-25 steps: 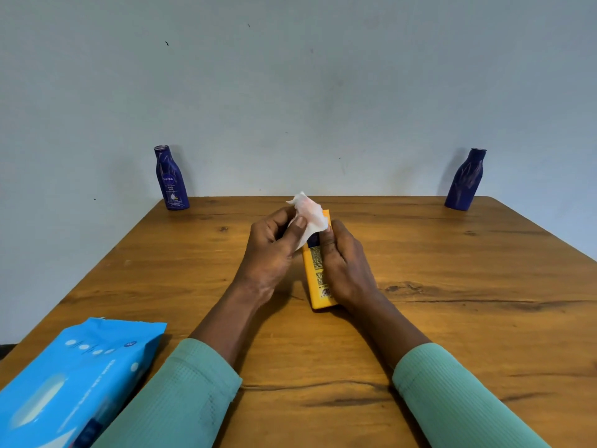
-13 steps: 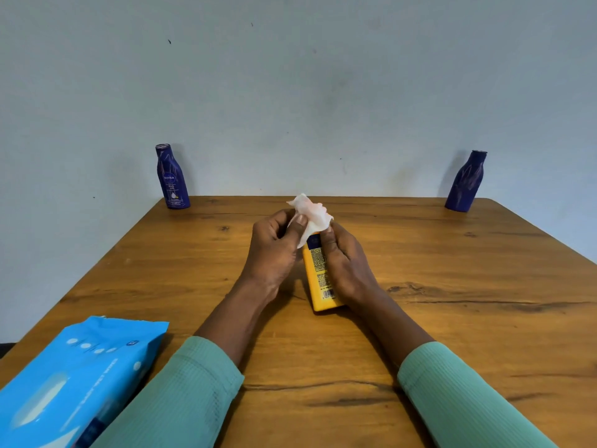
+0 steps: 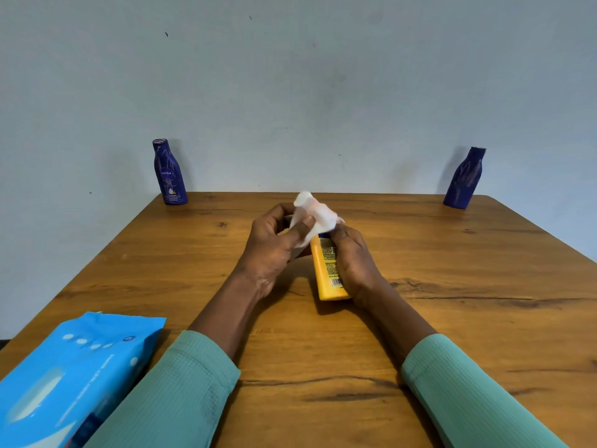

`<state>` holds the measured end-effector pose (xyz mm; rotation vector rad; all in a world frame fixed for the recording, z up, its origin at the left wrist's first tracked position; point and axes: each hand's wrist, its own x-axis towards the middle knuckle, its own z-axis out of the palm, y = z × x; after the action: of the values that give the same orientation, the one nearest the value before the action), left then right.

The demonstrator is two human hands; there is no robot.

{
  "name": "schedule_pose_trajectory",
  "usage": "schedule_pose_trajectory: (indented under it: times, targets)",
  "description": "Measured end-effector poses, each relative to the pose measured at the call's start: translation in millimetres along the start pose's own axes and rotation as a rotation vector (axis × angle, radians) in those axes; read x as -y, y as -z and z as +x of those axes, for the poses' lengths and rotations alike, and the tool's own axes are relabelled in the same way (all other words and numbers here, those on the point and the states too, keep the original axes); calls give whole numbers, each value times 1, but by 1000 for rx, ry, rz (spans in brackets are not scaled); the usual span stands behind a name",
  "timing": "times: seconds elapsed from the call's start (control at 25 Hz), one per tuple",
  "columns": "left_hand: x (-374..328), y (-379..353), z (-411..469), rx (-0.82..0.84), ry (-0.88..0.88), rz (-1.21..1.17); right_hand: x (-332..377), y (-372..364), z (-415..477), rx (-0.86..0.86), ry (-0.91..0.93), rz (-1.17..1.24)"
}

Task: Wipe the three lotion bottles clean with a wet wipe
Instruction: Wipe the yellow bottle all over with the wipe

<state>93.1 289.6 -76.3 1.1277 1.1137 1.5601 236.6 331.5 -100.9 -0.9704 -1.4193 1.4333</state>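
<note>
A yellow lotion bottle (image 3: 326,270) lies tilted at the table's middle, its base toward me. My right hand (image 3: 353,263) grips its right side. My left hand (image 3: 274,247) pinches a white wet wipe (image 3: 311,218) against the bottle's far end, which the wipe covers. A dark blue lotion bottle (image 3: 168,172) stands upright at the far left corner, its label facing me. Another dark blue bottle (image 3: 463,178) stands at the far right corner by the wall.
A blue pack of wet wipes (image 3: 64,376) lies at the near left edge of the wooden table (image 3: 468,286). A pale wall rises right behind the table's far edge.
The wipe has shifted a little around the bottle's far end under my left fingers. The yellow bottle and my right hand stay almost where they were.
</note>
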Motion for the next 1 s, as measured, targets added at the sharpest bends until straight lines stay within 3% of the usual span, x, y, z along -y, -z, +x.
schedule_pose_trajectory:
  times: [0.16, 0.32, 0.44, 0.6, 0.68, 0.8, 0.88, 1.0]
  targets:
    - [1, -1, -8, 149, 35, 43, 7, 5, -2, -43, -96, 151]
    - [4, -4, 2, -183, -43, -27, 17, -1, -9, 172, -8, -22]
    - [8, 3, 7, -291, -56, -54, 23, -6, -13, 247, -60, -232]
    - [3, 2, 5, -368, 18, -172, 18, -3, -11, 209, -85, 0]
    - [3, 4, 2, -353, -77, 32, 12, 0, -6, 177, -162, 203]
    - [8, -6, -10, -171, -347, 481, 7, 4, -1, 152, -215, 357]
    - [14, -21, -18, -40, -503, 618, 7, 5, 1, 155, -142, 431]
    - [22, -32, -17, -46, -625, 700, 10, 7, 1, 138, -146, 462]
